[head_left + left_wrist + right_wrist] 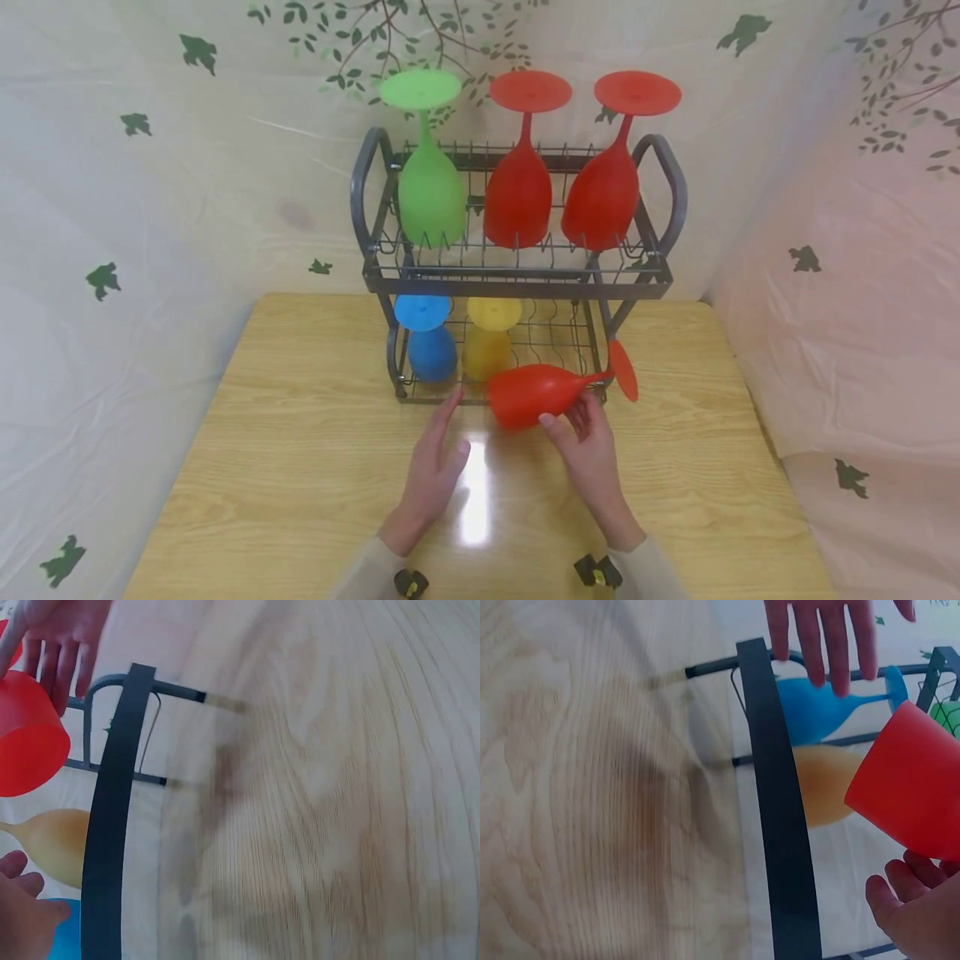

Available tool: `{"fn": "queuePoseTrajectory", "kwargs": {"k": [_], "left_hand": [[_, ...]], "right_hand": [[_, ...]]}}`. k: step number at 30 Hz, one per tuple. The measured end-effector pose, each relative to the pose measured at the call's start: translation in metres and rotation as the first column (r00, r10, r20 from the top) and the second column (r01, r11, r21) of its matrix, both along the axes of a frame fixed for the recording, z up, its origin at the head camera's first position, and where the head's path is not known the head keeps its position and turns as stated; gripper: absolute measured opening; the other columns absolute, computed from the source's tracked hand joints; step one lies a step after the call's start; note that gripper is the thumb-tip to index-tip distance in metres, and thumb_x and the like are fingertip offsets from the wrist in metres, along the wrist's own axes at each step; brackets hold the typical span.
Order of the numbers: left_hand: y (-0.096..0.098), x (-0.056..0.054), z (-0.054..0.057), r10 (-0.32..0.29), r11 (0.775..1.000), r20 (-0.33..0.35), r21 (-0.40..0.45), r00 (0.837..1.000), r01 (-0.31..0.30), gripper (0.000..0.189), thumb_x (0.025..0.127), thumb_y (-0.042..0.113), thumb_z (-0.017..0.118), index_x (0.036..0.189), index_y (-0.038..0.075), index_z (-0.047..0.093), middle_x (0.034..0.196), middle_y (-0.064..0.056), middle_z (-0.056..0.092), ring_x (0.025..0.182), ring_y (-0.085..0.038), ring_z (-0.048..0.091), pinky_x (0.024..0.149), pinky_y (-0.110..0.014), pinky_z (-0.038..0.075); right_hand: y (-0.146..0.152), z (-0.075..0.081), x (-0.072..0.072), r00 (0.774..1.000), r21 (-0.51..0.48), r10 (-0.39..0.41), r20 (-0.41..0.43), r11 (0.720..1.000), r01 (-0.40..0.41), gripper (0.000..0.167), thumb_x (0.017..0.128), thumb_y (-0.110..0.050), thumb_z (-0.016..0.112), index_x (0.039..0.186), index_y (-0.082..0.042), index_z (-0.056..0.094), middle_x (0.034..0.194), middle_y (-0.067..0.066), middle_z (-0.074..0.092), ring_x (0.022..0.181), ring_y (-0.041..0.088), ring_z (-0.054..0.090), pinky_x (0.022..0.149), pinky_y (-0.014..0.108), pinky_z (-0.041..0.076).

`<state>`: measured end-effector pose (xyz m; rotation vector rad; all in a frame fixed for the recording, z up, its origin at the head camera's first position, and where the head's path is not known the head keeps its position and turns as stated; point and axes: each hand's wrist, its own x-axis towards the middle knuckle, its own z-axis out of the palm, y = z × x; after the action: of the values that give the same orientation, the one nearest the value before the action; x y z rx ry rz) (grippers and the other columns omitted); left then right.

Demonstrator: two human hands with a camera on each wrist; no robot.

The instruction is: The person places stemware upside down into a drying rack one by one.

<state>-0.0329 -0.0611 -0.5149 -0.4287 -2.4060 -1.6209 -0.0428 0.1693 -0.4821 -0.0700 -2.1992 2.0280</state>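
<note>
My right hand [592, 454] holds a red plastic wine glass [531, 395] by its bowl close to the stem, thumb on the near side and fingers beneath. The glass lies sideways in the air at the front of the rack's lower tier, mouth to the left and foot to the right. To its left, my left hand [431, 475] is held with fingers extended, apart from the glass and holding nothing. Behind, on the lower tier, a blue wine glass [432, 354] and a yellow wine glass [486, 352] stand upside down.
The black two-tier dish rack [517, 287] stands at the table's back. Its upper tier carries a green wine glass [432, 196] and two red ones, the middle one [519, 200] and the right one [603, 200], all inverted. Leaf-patterned sheeting [187, 208] surrounds the wooden table [262, 467].
</note>
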Motion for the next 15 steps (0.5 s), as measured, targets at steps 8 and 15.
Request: {"fn": "queuePoseTrajectory", "kwargs": {"k": [8, 15], "left_hand": [[-0.008, -0.005, -0.009, -0.066, 0.966, -0.203, -0.258, 0.977, 0.012, 0.069, 0.093, 0.02, 0.06, 0.155, -0.002, 0.041, 0.163, -0.017, 0.039, 0.151, -0.041, 0.032, 0.123, -0.057, 0.021], [-0.013, -0.008, -0.014, -0.071, 0.891, -0.268, -0.451, 0.961, -0.06, 0.069, 0.095, 0.038, 0.057, 0.15, -0.002, 0.047, 0.159, -0.023, 0.042, 0.151, -0.044, 0.03, 0.116, -0.072, 0.024]], "right_hand": [[0.011, 0.001, -0.01, 0.997, 0.058, -0.043, -0.056, 0.997, 0.047, 0.066, 0.091, -0.009, 0.08, 0.149, -0.007, 0.047, 0.143, 0.007, 0.058, 0.129, 0.021, 0.056, 0.11, 0.024, 0.044], [0.02, -0.002, -0.02, 0.992, 0.117, -0.088, -0.091, 0.988, 0.098, 0.069, 0.091, -0.012, 0.081, 0.151, -0.006, 0.046, 0.148, 0.009, 0.056, 0.137, 0.026, 0.053, 0.114, 0.034, 0.043]]}}
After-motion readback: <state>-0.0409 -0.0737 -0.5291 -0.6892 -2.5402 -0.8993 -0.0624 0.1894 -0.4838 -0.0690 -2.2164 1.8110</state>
